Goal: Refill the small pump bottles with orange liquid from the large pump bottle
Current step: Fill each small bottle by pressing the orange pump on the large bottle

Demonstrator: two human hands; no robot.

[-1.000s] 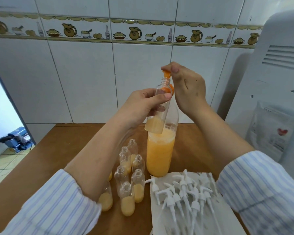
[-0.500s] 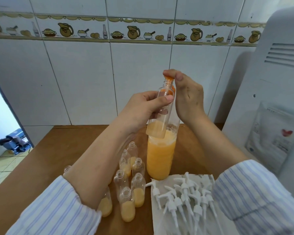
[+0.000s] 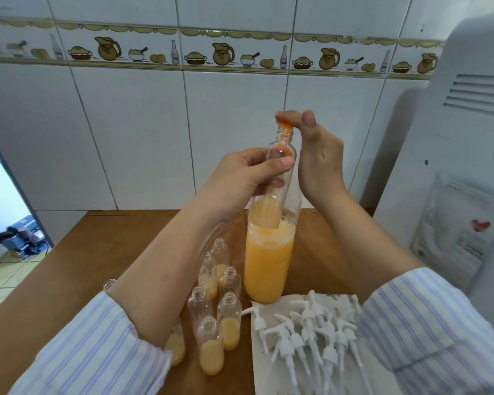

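Observation:
The large bottle [image 3: 268,269], roughly half full of orange liquid, stands on the wooden table [image 3: 97,252]. My right hand [image 3: 320,163] curls its fingers over the bottle's orange pump head [image 3: 285,127]. My left hand [image 3: 246,178] grips a small clear bottle [image 3: 271,206], tilted with its mouth right under the orange nozzle. Pale orange liquid sits in its lower part. Several other small open bottles [image 3: 228,317] stand in front of the large one, some partly filled, and my left forearm hides part of the group.
Several white pump tops [image 3: 308,334] lie on a white sheet [image 3: 268,377] at the front right. A white appliance [image 3: 468,138] with a clear pouch [image 3: 462,223] on it stands to the right. A tiled wall runs behind the table.
My right hand dipped slightly on the pump head, then rose again. The small bottle stays at the nozzle in my left hand. The view shifted a little.

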